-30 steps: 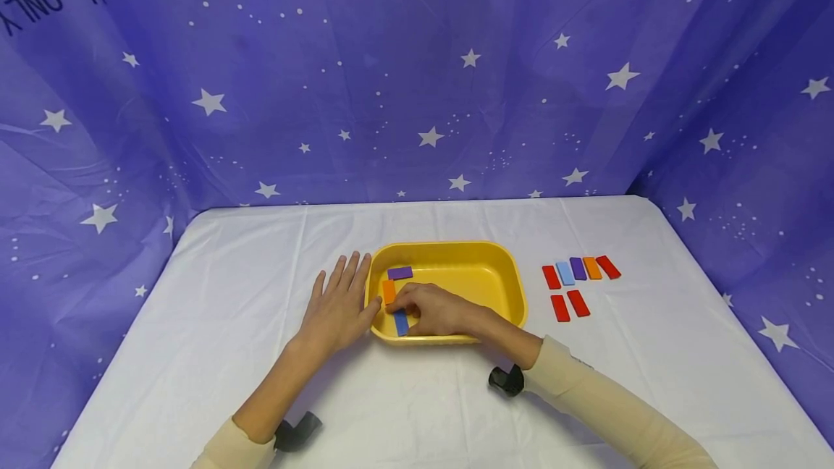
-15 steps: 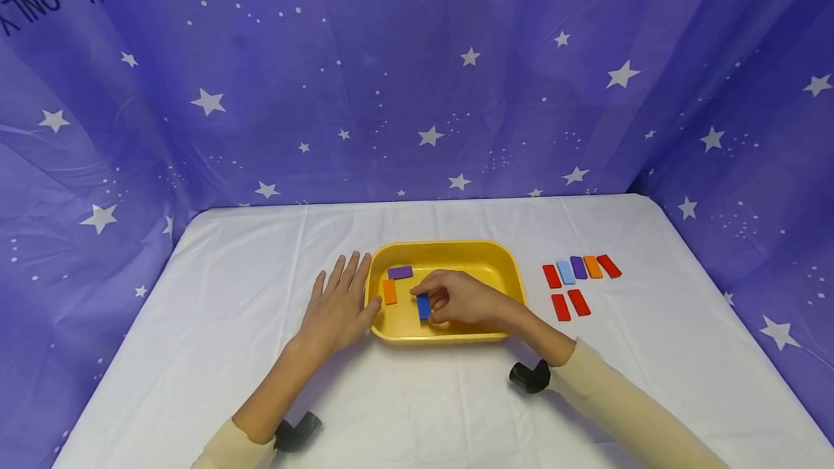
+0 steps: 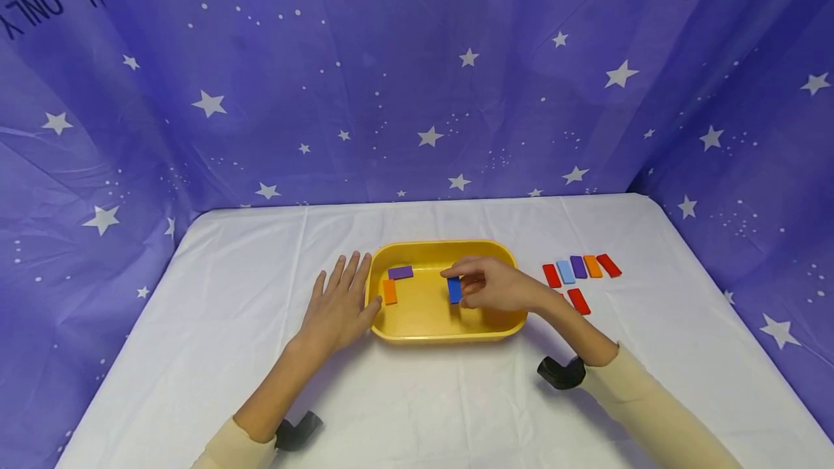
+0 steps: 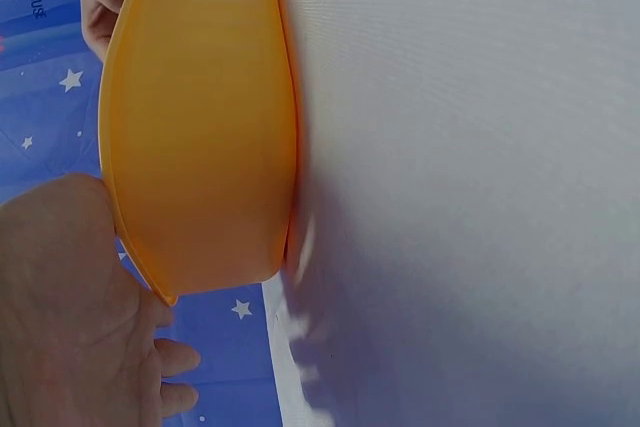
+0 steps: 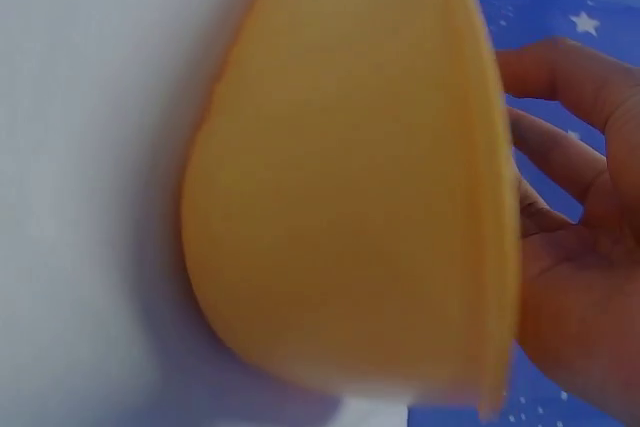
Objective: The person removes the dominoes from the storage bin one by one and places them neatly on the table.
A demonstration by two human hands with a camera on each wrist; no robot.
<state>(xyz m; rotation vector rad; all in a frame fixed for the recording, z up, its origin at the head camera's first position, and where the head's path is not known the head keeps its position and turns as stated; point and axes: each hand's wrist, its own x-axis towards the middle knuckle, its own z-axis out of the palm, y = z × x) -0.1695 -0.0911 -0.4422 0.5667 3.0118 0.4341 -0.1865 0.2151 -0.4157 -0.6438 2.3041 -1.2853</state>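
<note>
In the head view, the right hand (image 3: 491,284) pinches a blue rectangular tile (image 3: 454,290) between thumb and fingers, above the right half of a yellow tray (image 3: 417,324). Straight fingers of the left hand (image 3: 337,306) rest along the tray's left side, its thumb touching the rim. Inside the tray at the left lie a purple tile (image 3: 400,272) and an orange tile (image 3: 389,292). The left wrist view has the left hand (image 4: 60,297) against the tray's rim. In the right wrist view the tray's wall hides the right hand's fingertips and the blue tile.
To the right of the tray, a row of flat tiles lies on the white cloth: red (image 3: 552,276), light blue (image 3: 565,272), purple (image 3: 578,267), orange (image 3: 592,266) and red (image 3: 609,265). Another red tile (image 3: 578,302) lies nearer, beside one mostly covered by the right arm.
The right hand has picked up the blue tile from the tray's lower left and carried it rightward and slightly away from the person. The left hand stays in place.
</note>
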